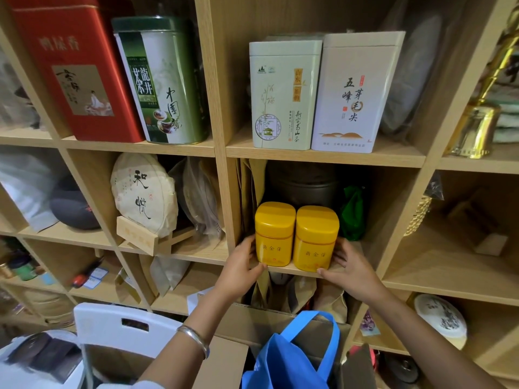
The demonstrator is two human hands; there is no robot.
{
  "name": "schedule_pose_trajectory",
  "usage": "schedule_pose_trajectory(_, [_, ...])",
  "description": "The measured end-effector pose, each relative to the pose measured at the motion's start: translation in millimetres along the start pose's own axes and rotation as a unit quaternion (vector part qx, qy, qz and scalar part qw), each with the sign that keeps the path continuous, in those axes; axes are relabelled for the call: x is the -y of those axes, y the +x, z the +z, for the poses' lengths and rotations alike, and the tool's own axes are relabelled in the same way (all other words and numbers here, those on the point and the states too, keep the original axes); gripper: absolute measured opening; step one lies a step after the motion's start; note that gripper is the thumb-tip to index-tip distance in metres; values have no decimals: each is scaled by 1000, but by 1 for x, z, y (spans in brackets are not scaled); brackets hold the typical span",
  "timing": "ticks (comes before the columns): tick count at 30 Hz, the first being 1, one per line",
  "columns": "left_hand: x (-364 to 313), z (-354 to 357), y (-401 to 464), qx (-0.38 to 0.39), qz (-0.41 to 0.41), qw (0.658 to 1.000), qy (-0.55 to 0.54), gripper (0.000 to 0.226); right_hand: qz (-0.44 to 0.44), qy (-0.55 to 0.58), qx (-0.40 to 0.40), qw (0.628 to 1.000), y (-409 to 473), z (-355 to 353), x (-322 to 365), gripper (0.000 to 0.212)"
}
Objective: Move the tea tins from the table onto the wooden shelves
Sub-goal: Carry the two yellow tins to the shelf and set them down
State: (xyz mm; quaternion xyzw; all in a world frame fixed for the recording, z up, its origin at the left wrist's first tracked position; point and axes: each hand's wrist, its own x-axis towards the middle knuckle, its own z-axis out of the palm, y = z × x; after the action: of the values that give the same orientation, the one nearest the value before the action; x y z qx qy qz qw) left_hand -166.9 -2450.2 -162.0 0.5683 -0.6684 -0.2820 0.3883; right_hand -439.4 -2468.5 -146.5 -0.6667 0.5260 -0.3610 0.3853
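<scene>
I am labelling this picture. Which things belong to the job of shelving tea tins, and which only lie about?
Job:
left yellow tin
right yellow tin
left hand
right hand
wooden shelf

Lying about:
blue bag
red tin
white chair

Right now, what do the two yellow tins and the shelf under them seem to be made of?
Left yellow tin and right yellow tin: probably painted metal, satin finish; soft highlights on the rounded lids and a pressed seam below each lid suggest it. Shelf: pale wood or wood-look laminate, matt; fine straight grain shows, but which one is unclear.
</scene>
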Motion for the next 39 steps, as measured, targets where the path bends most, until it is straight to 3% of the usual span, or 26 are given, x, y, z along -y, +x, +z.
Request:
schedule_pose_trajectory(9, [-5,4,-9,-32,1,999,21,76,-7,-35,-14,999,-7,3,3,91])
schedule_pose_trajectory(17, [-14,7,-9,-58,1,997,51,61,-7,-76,-47,996,-6,11,9,89])
schedule_pose_trajectory(39, [-19,3,-11,-54,-7,998,38,61,20,-58,-37,997,-9,9,17,94])
